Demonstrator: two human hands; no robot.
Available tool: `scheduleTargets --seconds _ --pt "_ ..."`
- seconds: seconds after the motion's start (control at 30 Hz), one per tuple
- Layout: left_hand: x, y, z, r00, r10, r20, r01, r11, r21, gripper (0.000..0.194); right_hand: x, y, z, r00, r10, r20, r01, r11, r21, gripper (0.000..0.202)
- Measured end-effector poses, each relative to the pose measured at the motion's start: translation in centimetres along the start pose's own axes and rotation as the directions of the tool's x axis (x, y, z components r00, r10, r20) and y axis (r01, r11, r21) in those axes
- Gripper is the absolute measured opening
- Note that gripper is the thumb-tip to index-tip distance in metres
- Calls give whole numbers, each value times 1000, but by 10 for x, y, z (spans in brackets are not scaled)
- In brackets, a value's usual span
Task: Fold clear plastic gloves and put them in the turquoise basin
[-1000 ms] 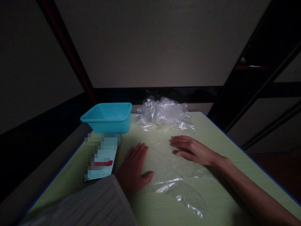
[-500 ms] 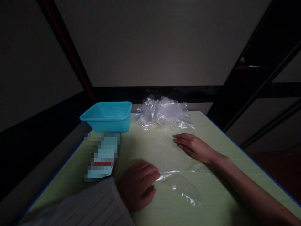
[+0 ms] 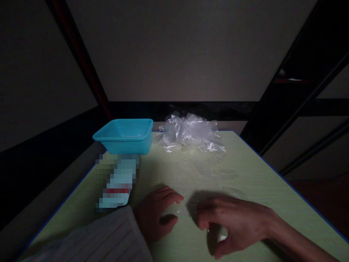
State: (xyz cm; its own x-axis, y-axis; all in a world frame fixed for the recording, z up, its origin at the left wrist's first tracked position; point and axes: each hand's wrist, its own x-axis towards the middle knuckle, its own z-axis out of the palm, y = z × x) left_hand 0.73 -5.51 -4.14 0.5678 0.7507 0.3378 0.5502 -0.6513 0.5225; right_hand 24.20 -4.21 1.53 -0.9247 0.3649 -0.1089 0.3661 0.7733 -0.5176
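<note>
A thin clear plastic sheet (image 3: 201, 171), which looks like a disposable glove with finger-like lobes on its right side, lies flat on the table and is hard to make out. My left hand (image 3: 159, 213) rests at its near left edge, thumb and fingers apart. Over its near right part is my right hand (image 3: 226, 222), the fingers bent down and the thumb held away from them. A shiny bit of plastic shows in the gap under that hand; whether the fingertips touch it is hidden.
At the back of the pale green table (image 3: 261, 182) lies a crumpled heap of clear plastic (image 3: 191, 133). A blue plastic basin (image 3: 128, 145) stands at the back left. Before it lies a pixelated flat object (image 3: 120, 182). A wall (image 3: 177, 54) rises behind.
My right hand has come back toward me, from the far side of the sheet to its near part, and its fingers have curled. My left hand's fingers and thumb have shifted slightly.
</note>
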Motion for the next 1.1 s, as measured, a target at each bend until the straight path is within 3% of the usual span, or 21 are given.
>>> scheduleTargets --seconds 0.27,0.47,0.67,0.83,0.97,1.1 --pt "3 -1 -3 999 21 44 -20 1000 -12 41 -10 -8 -5 997 3 78 -8 998 65 44" --pt "3 0 -4 998 63 30 -62 998 -25 39 -16 -25 -3 998 63 -9 -63 997 -36 47" --pt "5 2 -6 995 48 88 -46 999 -24 35 -14 -22 -7 989 149 -11 -149 985 -90 41" --pt "5 -1 -4 995 65 79 -63 998 -20 36 -15 -13 -14 970 212 -121 -211 977 21 43" --pt "4 -1 -4 997 71 30 -70 997 -44 34 -14 -3 -19 928 258 -270 -224 963 149 38" --pt "7 4 -9 1000 -25 18 27 997 -77 28 -10 11 -21 872 287 -396 -191 945 265 32"
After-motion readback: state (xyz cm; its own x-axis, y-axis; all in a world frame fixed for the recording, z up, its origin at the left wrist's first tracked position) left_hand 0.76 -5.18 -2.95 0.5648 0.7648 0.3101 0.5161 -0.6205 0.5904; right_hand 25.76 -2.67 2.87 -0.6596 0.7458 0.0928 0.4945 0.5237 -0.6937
